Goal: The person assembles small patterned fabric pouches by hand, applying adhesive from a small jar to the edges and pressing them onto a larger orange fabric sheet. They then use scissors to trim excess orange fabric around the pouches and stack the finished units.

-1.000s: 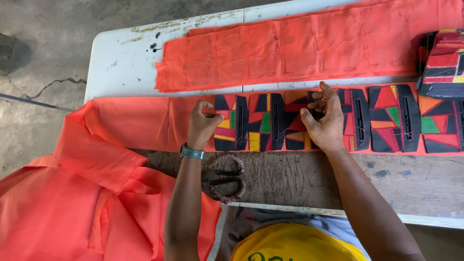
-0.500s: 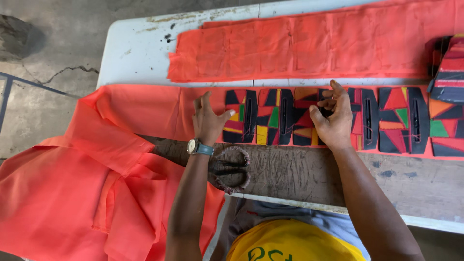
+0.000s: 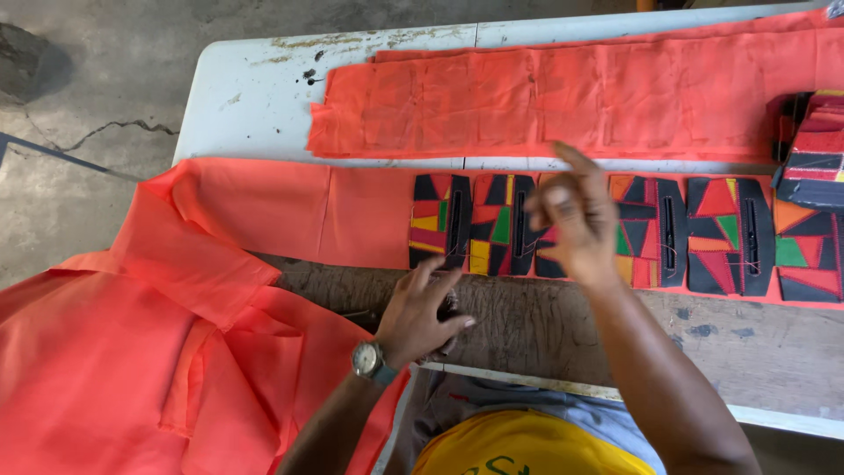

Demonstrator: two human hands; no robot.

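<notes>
Left hand (image 3: 420, 318) low over the wooden board (image 3: 563, 330), fingers spread and loose, resting on a dark object (scissors?) mostly hidden under the palm; can't tell if gripped. Watch (image 3: 367, 359) on that wrist. Right hand (image 3: 573, 220) raised above the patchwork strip (image 3: 615, 233), fingers half curled, blurred, pinching nothing visible. Strip lies flat on orange fabric (image 3: 264, 220) along the board's far edge. Second orange piece (image 3: 563, 101) spread on the white table (image 3: 255, 88) beyond. Folded patchwork stack (image 3: 813, 149) at right edge.

Five patchwork panels (image 3: 501, 224), two hands (image 3: 422, 312)
</notes>
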